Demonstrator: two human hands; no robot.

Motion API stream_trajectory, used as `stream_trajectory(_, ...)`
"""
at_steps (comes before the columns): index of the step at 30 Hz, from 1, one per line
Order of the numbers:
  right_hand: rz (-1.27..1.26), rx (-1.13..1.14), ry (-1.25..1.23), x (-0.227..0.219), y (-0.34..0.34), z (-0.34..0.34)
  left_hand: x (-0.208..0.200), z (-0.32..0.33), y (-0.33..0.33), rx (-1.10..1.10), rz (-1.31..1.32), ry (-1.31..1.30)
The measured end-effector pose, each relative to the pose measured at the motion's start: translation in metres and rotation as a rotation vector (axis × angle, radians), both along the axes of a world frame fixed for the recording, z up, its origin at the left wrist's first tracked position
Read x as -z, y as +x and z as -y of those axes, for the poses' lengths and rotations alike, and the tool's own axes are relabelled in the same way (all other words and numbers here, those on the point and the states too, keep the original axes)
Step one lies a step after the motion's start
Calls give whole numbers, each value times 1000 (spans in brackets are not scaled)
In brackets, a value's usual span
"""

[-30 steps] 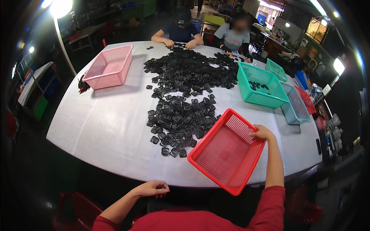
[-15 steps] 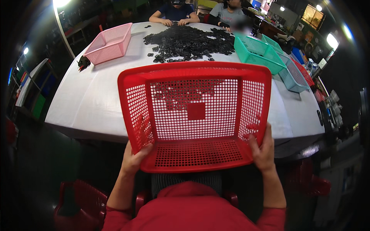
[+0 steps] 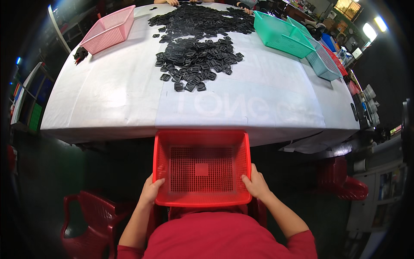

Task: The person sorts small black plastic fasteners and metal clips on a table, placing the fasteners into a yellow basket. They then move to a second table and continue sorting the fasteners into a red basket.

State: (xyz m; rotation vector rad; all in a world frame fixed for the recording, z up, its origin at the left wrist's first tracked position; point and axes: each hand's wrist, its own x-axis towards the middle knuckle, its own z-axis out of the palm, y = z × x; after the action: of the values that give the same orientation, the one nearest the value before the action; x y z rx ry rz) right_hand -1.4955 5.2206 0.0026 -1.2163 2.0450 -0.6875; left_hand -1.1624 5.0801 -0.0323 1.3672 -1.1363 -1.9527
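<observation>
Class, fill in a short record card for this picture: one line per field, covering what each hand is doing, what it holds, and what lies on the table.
Left hand: left hand grips the near left corner of the red basket
Right hand: right hand grips its near right corner
Basket: empty, held below the table edge, in front of the person
Table: white-covered table
On table: pile of small black parts, pink basket far left, green basket and pale blue basket far right
Beside person: red chair

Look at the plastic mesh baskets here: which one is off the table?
The red basket, gripped by the left hand and right hand below the table edge; the pink and green ones rest on top.
</observation>
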Motion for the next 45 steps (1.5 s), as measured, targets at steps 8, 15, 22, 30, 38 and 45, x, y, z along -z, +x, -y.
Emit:
stream_trajectory(8,62,-6,120,30,-18,4,3,-2,-13,28,173,41)
stream_trajectory(15,106,-2,58,29,-24,14,-7,2,-26,-17,82,124)
stream_trajectory(22,-549,-126,94,-13,-31,25,-22,12,-31,-59,572,-814)
stream_trajectory(30,-496,-174,-588,-28,-32,286,-49,263,-137,-103,961,-1139)
stream_trajectory(38,-391,-332,-687,-17,-46,306,-32,224,-220,242,364,-1313)
stream_trajectory(45,-482,-127,-595,-31,-125,247,-72,200,-204,8,196,-1257)
